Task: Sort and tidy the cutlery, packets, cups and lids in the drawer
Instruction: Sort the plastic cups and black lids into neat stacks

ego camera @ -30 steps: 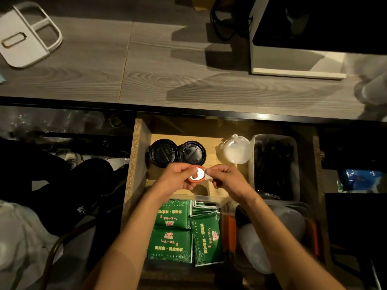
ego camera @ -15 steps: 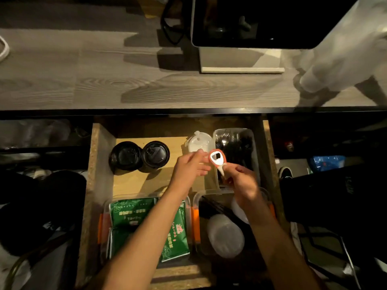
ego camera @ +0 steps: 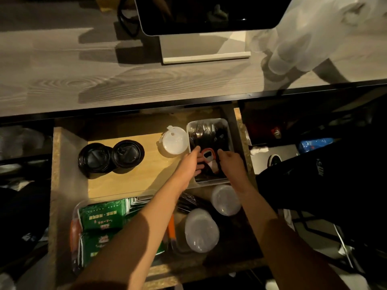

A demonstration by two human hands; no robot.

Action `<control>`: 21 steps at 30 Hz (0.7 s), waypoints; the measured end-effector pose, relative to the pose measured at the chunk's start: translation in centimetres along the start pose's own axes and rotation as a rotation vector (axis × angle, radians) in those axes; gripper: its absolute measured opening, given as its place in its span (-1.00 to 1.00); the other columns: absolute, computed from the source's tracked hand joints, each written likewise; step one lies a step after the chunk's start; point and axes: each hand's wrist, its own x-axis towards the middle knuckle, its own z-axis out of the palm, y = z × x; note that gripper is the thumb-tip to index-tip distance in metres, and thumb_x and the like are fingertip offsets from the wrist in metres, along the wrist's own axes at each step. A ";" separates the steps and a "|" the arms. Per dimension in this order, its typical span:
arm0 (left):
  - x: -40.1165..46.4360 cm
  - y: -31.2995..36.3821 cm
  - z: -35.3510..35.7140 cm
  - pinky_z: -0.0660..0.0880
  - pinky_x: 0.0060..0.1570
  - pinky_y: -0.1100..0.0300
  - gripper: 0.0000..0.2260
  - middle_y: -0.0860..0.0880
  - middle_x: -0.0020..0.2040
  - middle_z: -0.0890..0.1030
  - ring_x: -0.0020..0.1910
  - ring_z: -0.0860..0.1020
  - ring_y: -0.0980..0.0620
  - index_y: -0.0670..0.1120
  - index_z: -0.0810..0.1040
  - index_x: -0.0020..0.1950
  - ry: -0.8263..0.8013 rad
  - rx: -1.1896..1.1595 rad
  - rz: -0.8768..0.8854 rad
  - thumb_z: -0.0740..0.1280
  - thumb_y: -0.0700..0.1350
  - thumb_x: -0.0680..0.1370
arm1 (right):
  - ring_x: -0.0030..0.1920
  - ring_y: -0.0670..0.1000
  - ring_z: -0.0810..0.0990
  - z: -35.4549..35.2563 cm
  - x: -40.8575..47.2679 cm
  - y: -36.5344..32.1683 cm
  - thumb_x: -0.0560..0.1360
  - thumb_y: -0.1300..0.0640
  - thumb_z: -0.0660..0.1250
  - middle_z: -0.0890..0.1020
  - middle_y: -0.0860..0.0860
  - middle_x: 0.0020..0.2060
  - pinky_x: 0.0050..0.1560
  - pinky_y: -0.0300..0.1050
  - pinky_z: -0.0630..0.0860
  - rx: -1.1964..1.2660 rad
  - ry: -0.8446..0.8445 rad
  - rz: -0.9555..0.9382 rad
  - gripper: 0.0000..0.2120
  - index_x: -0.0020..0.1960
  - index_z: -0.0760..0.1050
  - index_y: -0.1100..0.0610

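Over the clear cutlery tray (ego camera: 230,141) at the drawer's (ego camera: 56,164) back right corner, both hands meet on a small orange-and-white opener (ego camera: 208,156). Left hand (ego camera: 189,164) lies fairly flat, fingers extended against the opener's side; right hand (ego camera: 229,162) curls beside its white handle, probably pinching it, though the grip is shadowed. Best to lay it flat along the forks, then let go cleanly. Black lids (ego camera: 111,156) sit back left, green packets (ego camera: 100,216) front left, clear cups (ego camera: 201,230) front right.
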 end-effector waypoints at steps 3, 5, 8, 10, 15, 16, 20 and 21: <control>-1.4 0.2 -0.3 0.49 0.28 0.02 -0.63 -0.04 0.14 0.62 0.15 0.58 -0.02 -0.12 0.51 0.33 0.036 0.033 0.079 0.13 0.09 0.69 | -0.10 0.01 0.60 -0.6 -1.0 0.1 0.65 0.11 0.16 0.63 0.11 -0.12 -0.19 -0.25 0.47 0.110 0.063 -0.070 -0.73 0.01 0.57 0.26; -3.0 0.1 -0.3 0.52 0.25 0.04 -0.63 -0.04 0.17 0.63 0.15 0.60 0.01 -0.10 0.52 0.34 0.005 0.038 0.130 0.13 0.09 0.69 | -0.03 -0.06 0.63 -1.0 -2.1 0.0 0.64 0.04 0.18 0.66 0.00 -0.09 -0.13 -0.25 0.49 0.176 0.051 -0.070 -0.74 0.09 0.59 0.13; -5.4 -0.5 -0.2 0.54 0.20 0.09 -0.66 -0.05 0.17 0.64 0.16 0.61 0.00 -0.10 0.55 0.30 -0.028 0.013 0.198 0.14 0.05 0.69 | -0.04 -0.05 0.65 -2.0 -4.5 0.4 0.64 0.05 0.20 0.68 0.03 -0.08 -0.04 -0.18 0.56 0.247 0.000 -0.116 -0.77 0.11 0.59 0.12; -6.7 -1.3 -0.3 0.52 0.13 0.11 -0.72 -0.09 0.12 0.64 0.12 0.61 -0.05 -0.12 0.58 0.21 0.002 0.033 0.218 0.15 -0.02 0.70 | -0.08 -0.04 0.65 -2.3 -6.2 1.4 0.64 0.09 0.21 0.68 0.04 -0.13 -0.05 -0.21 0.56 0.268 -0.021 -0.154 -0.78 0.07 0.61 0.13; -10.0 -5.1 -1.9 0.42 0.14 0.14 -0.79 0.10 0.08 0.61 0.13 0.55 0.07 0.18 0.60 0.03 0.008 0.299 0.190 0.20 0.19 0.61 | -0.08 0.00 0.67 -2.1 -9.9 5.9 0.55 0.09 0.30 0.69 0.02 -0.19 0.03 -0.15 0.55 0.083 -0.018 -0.239 -0.84 -0.15 0.63 0.02; -10.6 -6.1 -2.2 0.36 0.08 0.24 -0.82 0.16 0.07 0.57 0.10 0.51 0.16 0.17 0.57 0.08 -0.006 0.352 0.180 0.19 0.13 0.65 | -0.06 0.04 0.67 -1.8 -10.7 6.7 0.56 0.14 0.31 0.69 0.05 -0.18 0.05 -0.12 0.54 0.036 -0.007 -0.254 -0.85 -0.15 0.62 0.08; -11.0 -8.8 -2.7 0.38 0.22 0.25 -0.75 0.00 0.28 0.54 0.26 0.47 0.08 -0.03 0.51 0.31 -0.103 0.349 0.144 0.25 -0.02 0.66 | -0.03 0.09 0.69 -1.4 -12.0 9.1 0.64 0.09 0.17 0.68 0.05 -0.09 -0.05 -0.12 0.61 -0.023 -0.101 -0.199 -0.71 -0.02 0.64 0.16; -10.9 -9.3 -2.6 0.41 0.29 0.14 -0.72 -0.05 0.30 0.54 0.27 0.48 0.03 -0.03 0.51 0.29 -0.117 0.349 0.137 0.29 0.04 0.63 | -0.05 0.04 0.68 -1.4 -12.1 9.3 0.62 0.10 0.21 0.69 0.06 -0.08 -0.10 -0.17 0.61 0.003 -0.164 -0.178 -0.74 0.00 0.64 0.19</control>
